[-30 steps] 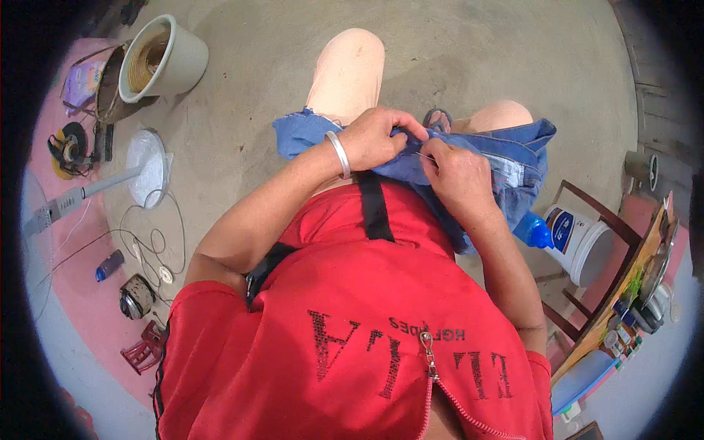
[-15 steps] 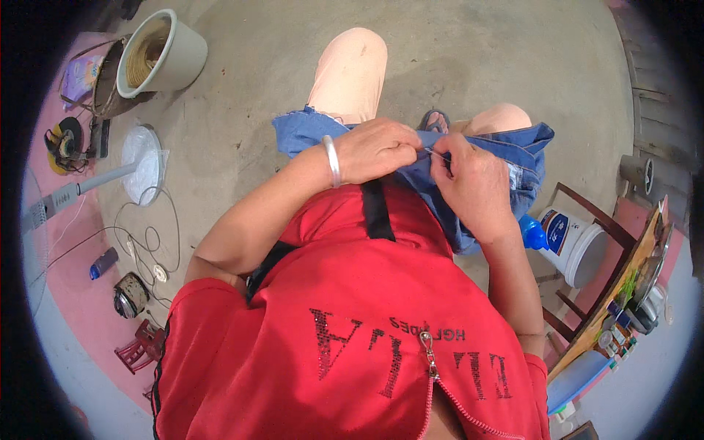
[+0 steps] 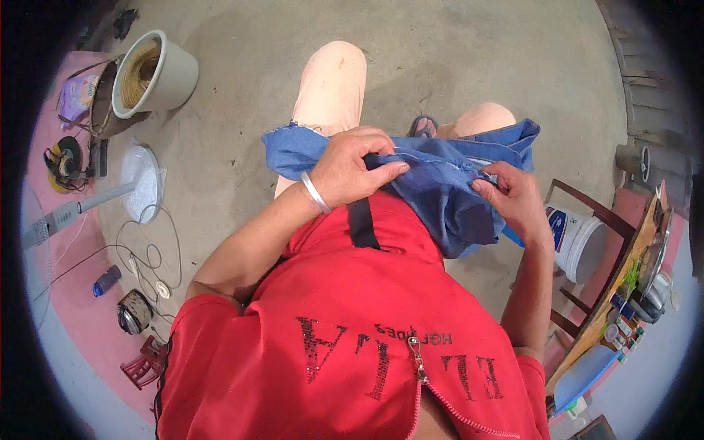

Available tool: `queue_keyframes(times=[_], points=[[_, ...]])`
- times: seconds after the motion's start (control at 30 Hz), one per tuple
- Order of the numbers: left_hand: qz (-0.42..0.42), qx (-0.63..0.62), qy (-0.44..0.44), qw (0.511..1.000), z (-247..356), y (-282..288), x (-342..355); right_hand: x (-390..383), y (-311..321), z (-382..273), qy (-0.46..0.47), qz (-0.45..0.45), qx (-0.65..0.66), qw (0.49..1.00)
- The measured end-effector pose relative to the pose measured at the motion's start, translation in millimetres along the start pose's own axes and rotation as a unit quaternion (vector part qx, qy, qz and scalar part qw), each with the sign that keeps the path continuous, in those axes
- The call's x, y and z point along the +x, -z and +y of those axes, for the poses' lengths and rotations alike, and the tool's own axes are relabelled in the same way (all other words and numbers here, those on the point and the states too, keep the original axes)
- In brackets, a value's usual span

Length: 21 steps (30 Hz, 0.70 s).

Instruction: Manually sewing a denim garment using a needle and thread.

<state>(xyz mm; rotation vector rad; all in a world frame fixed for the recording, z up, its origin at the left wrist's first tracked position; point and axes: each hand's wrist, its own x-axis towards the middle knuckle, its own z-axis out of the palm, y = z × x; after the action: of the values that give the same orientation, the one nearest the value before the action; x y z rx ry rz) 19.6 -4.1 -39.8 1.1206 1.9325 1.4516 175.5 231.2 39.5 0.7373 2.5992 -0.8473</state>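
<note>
A blue denim garment (image 3: 447, 187) lies bunched across my lap, its raw edge frayed with pale threads. My left hand (image 3: 352, 165), with a silver bangle on its wrist, pinches a folded edge of the denim between thumb and fingers. To its right, my right hand (image 3: 517, 194) is closed in a pinch over the garment's right part. What sits between those fingertips is too small to make out. A pale strip of the denim shows right beside them.
A tall light bucket (image 3: 180, 77) stands at the far left beside a basket. Nearer are a standing fan (image 3: 110, 192) and loose cables on the floor. At the right are a white tub (image 3: 579, 246), a wooden chair and a cluttered table (image 3: 598, 312).
My right hand has moved right, away from my left hand, where the two had been close together. My left hand has shifted slightly left and still grips the denim.
</note>
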Motion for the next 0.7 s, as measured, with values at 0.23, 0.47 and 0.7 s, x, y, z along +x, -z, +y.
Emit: queue_keyframes(times=[0.23,0.47,0.7], points=[[-0.033,-0.215,0.062,0.974,6,17,-7,-10,-4,3,0.152,0.083,0.15,0.973],[-0.101,-0.291,0.223,0.925,16,9,-5,-2,-6,8,0.141,0.054,0.195,0.969],[-0.093,-0.171,0.218,0.956,16,-5,2,5,-20,15,0.099,0.054,0.202,0.973]])
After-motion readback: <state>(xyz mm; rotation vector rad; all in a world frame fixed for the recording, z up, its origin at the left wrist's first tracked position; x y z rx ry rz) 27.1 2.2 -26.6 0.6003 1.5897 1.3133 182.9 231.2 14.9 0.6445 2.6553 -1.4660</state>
